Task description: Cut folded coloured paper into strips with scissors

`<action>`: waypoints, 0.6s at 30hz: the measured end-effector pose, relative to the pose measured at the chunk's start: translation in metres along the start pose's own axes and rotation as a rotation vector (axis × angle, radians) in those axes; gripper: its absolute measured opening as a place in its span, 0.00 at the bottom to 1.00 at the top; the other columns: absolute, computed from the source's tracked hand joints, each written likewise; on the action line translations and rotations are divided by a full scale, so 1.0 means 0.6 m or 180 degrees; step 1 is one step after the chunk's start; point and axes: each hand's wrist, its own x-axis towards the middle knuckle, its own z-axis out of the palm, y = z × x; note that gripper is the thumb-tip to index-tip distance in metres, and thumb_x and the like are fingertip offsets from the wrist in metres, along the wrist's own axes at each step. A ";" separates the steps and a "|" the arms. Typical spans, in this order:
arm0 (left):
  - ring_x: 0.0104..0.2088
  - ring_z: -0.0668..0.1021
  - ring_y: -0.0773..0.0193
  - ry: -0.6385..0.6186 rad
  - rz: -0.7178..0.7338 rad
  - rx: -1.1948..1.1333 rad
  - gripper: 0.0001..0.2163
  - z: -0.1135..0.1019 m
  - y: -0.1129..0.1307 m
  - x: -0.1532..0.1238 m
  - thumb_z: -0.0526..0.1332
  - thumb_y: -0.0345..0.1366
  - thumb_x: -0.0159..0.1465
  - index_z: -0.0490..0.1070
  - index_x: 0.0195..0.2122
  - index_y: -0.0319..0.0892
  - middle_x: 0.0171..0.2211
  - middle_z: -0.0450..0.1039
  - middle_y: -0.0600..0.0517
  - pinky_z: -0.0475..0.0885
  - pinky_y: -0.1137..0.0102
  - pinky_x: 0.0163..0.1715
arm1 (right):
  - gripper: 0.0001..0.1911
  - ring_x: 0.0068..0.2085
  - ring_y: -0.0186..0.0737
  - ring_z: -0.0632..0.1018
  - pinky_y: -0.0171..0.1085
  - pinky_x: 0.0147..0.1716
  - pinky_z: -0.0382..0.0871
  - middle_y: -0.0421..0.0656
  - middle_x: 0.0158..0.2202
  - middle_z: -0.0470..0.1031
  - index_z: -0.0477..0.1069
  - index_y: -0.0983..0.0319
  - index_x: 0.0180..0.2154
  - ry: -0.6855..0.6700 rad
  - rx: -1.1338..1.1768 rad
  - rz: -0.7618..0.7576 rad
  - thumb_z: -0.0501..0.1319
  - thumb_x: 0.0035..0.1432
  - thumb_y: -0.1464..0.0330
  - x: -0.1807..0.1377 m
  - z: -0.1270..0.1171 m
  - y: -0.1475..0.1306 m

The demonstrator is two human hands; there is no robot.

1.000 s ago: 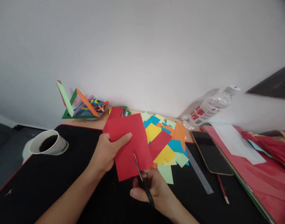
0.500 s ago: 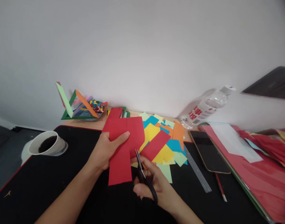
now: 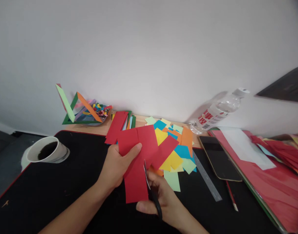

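My left hand (image 3: 118,167) pinches a sheet of red paper (image 3: 136,185), its thumb lying on top. A slit runs into the sheet's upper edge, and a strip hangs down toward me. In my right hand (image 3: 163,195) is a pair of black-handled scissors (image 3: 148,180), thumb and fingers in the loops. The blades lie at the inner corner of the red sheet, along the right side of the hanging strip. Behind the hands, a heap of cut paper pieces (image 3: 185,151) in yellow, blue, orange and pale green lies on the table, with a red piece on top.
A paper cup (image 3: 47,150) of dark liquid stands left. Behind it are a bowl of paper scraps (image 3: 100,112) and red strips (image 3: 116,125). To the right lie a ruler (image 3: 207,178), phone (image 3: 218,159), pencil (image 3: 231,195), red sheets (image 3: 276,195) and a leaning bottle (image 3: 219,110).
The red sheet and my left hand have shifted right and slightly down, with the sheet tilted more. The scissors blades have closed together somewhat at the paper's inner corner.
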 end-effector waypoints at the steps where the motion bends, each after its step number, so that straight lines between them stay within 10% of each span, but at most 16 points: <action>1: 0.19 0.75 0.66 0.0024 0.0022 0.0043 0.11 0.000 -0.002 0.000 0.70 0.42 0.50 0.74 0.23 0.39 0.21 0.77 0.53 0.69 0.75 0.18 | 0.22 0.40 0.43 0.76 0.45 0.49 0.66 0.41 0.33 0.74 0.71 0.58 0.44 0.0016 -0.0015 -0.0003 0.72 0.46 0.63 0.000 0.000 0.001; 18: 0.18 0.71 0.69 -0.0045 0.0257 0.0547 0.11 0.004 -0.012 -0.005 0.68 0.42 0.52 0.73 0.22 0.40 0.20 0.73 0.56 0.64 0.76 0.16 | 0.27 0.28 0.33 0.70 0.32 0.30 0.70 0.36 0.28 0.70 0.73 0.59 0.41 0.0293 -0.0147 0.0051 0.76 0.34 0.70 -0.002 0.000 0.020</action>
